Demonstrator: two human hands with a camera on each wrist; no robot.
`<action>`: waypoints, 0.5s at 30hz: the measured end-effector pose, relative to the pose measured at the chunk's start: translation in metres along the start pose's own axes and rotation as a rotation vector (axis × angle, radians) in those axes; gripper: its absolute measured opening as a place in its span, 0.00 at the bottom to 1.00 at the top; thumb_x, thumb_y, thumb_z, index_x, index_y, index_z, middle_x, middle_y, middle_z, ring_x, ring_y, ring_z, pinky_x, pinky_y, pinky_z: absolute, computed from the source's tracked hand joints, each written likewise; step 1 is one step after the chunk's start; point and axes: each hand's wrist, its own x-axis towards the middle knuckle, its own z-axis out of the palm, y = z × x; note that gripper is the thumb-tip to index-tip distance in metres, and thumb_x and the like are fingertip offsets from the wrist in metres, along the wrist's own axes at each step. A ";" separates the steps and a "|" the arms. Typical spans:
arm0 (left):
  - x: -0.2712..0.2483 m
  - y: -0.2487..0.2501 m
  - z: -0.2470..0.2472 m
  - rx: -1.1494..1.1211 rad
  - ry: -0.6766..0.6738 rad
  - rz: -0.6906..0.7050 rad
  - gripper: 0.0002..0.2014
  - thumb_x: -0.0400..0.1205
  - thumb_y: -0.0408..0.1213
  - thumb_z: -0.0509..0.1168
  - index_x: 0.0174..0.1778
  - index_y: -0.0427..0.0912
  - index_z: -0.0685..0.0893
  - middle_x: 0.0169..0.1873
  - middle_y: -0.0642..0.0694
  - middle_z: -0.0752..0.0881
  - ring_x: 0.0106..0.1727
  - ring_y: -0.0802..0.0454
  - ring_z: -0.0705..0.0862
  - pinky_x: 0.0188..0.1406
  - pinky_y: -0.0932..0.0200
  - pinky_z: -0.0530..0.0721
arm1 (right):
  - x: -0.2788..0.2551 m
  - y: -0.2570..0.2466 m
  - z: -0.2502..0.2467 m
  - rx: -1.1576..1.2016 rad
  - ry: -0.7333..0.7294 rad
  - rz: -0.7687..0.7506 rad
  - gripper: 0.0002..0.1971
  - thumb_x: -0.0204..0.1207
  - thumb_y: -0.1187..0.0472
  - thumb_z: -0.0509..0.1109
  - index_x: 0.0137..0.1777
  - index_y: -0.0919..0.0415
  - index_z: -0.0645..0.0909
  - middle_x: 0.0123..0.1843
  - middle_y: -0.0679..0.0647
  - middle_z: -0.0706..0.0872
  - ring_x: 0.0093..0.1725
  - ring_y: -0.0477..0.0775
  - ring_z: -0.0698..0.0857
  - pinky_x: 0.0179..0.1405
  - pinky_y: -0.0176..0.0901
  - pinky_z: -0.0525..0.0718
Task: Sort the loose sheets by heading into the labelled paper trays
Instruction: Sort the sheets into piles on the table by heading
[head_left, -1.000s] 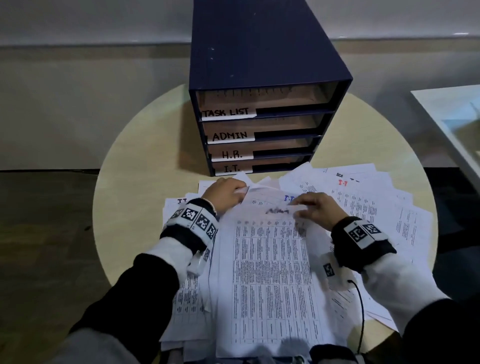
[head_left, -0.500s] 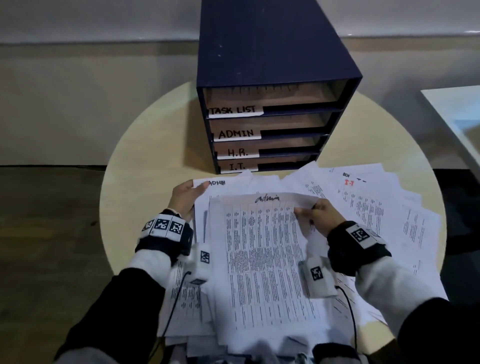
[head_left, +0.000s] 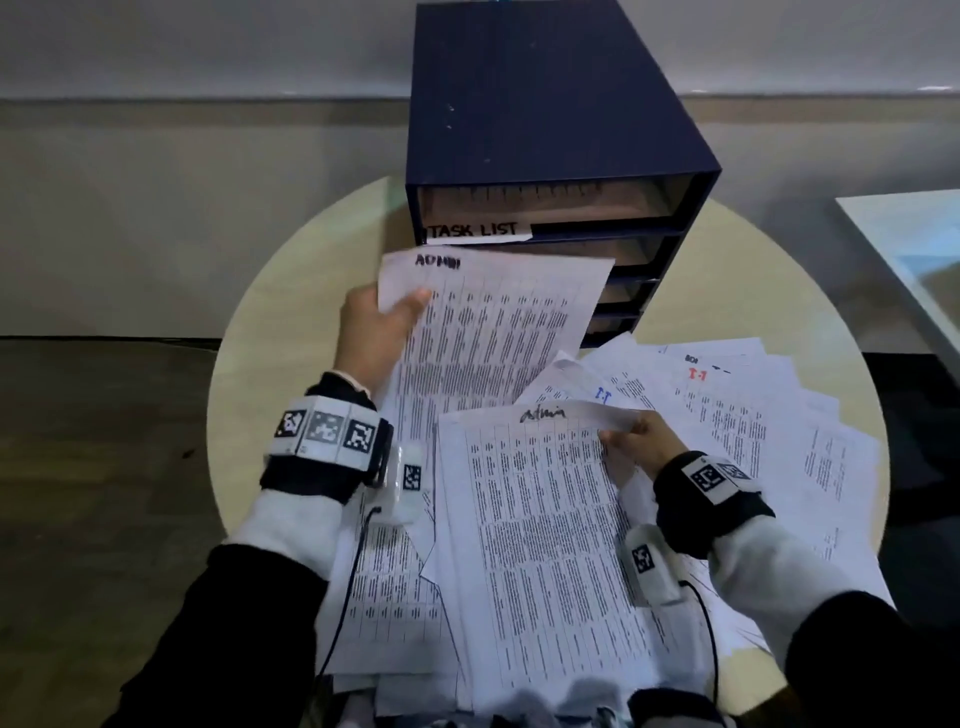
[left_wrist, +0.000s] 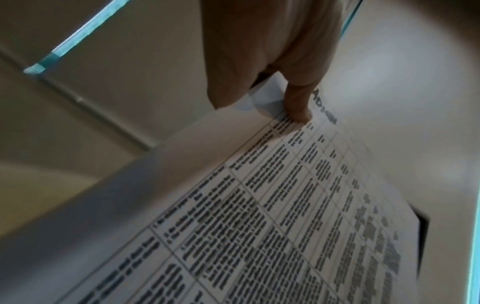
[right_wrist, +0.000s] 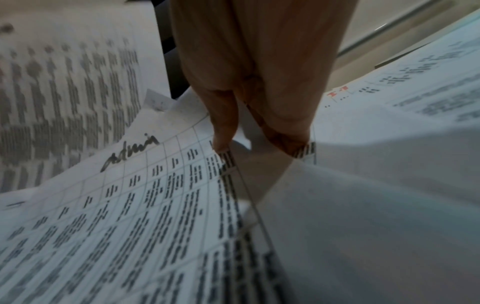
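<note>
Round pale table (head_left: 291, 322) against a plain wall; second white surface (head_left: 904, 234) at far right.

Dark blue tray unit (head_left: 545, 119) at far centre, four slots stacked. Top label (head_left: 475, 230) legible as TASK LIST; lower labels hidden behind a raised sheet. Top slot apparently empty; contents of lower slots not visible.

Loose sheets (head_left: 769, 415) fanned over near and right of table, many overlapping, some headed I.T. in blue or red. Bulk of sorting judged outstanding.

ADMIN sheet (head_left: 493, 322) lifted clear of pile, just in front of tray unit, not yet inserted. Pinched at left edge by left hand (head_left: 371, 338), thumb on top.

Second admin sheet (head_left: 540, 499) atop near pile, top right corner pinched by right hand (head_left: 641, 447), thumb on top. Not yet filed.
</note>
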 end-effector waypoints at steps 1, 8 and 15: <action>-0.001 0.017 -0.004 0.016 -0.002 0.069 0.05 0.81 0.35 0.64 0.48 0.42 0.85 0.39 0.52 0.86 0.41 0.60 0.86 0.38 0.71 0.84 | 0.000 0.000 0.000 0.000 -0.002 -0.008 0.08 0.77 0.74 0.66 0.53 0.76 0.82 0.32 0.51 0.83 0.25 0.38 0.83 0.25 0.22 0.77; -0.003 0.061 -0.015 -0.011 -0.104 0.284 0.06 0.81 0.31 0.64 0.44 0.45 0.85 0.32 0.61 0.88 0.38 0.64 0.89 0.38 0.69 0.85 | -0.019 -0.036 -0.007 0.137 -0.046 -0.223 0.16 0.74 0.78 0.64 0.35 0.56 0.84 0.27 0.42 0.87 0.29 0.35 0.82 0.35 0.36 0.75; -0.016 0.047 -0.008 -0.137 -0.149 0.319 0.04 0.78 0.30 0.67 0.42 0.42 0.86 0.31 0.58 0.90 0.37 0.60 0.89 0.40 0.63 0.87 | -0.041 -0.127 -0.031 0.544 0.042 -0.546 0.09 0.57 0.49 0.78 0.31 0.54 0.89 0.33 0.43 0.89 0.36 0.44 0.87 0.43 0.38 0.83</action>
